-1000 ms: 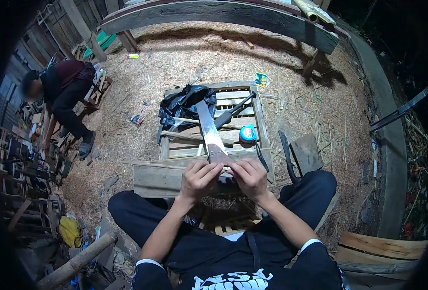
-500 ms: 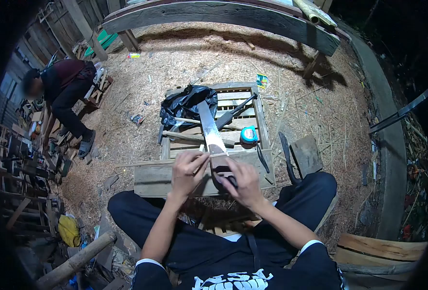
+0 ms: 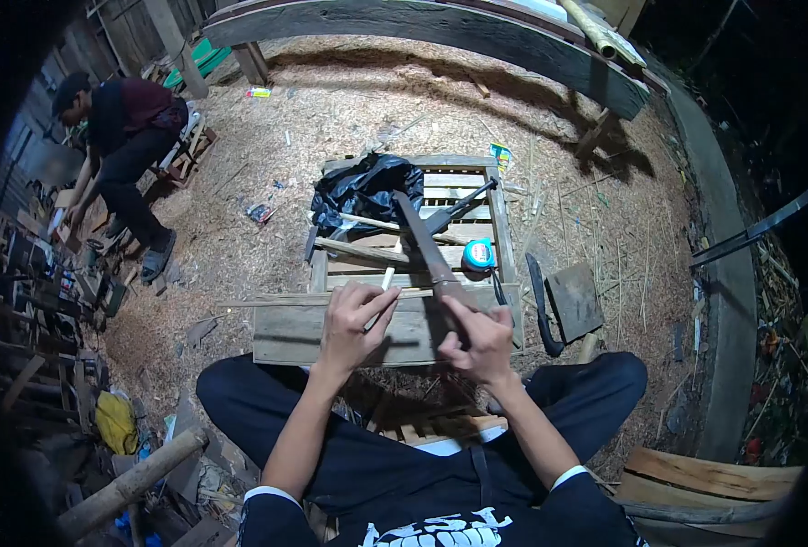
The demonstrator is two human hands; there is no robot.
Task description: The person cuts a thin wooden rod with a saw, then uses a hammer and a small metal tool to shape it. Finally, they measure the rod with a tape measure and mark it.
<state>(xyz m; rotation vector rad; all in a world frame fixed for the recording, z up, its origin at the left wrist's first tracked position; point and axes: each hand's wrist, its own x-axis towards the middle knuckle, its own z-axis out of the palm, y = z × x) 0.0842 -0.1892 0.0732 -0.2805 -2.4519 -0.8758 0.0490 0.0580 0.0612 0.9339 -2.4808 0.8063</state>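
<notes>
My right hand (image 3: 480,346) is closed around the handle of a long, broad-bladed knife like a machete (image 3: 419,237). Its blade points away from me, over the slatted wooden stand (image 3: 502,214), and is seen dark and nearly edge-on. Thumb and fingers of my left hand (image 3: 357,326) pinch a short pale wooden stick (image 3: 388,277), left of the knife. A long thin strip (image 3: 281,301) lies crosswise by that hand, on the plank (image 3: 285,328) at the stand's near end. Beyond lie a teal tape measure (image 3: 479,255), a black plastic bag (image 3: 357,191) and a dark long tool (image 3: 459,208).
A dark curved tool (image 3: 541,305) and a flat board (image 3: 574,301) lie right of the stand. Wood shavings cover the ground. A heavy wooden bench (image 3: 440,32) spans the far side. At left, another person (image 3: 135,155) bends over piled items. A pole (image 3: 139,483) juts in lower left.
The knife has swung right and turned from its shiny flat side to nearly edge-on. My right hand has shifted right, away from the left. The other person's head has risen slightly.
</notes>
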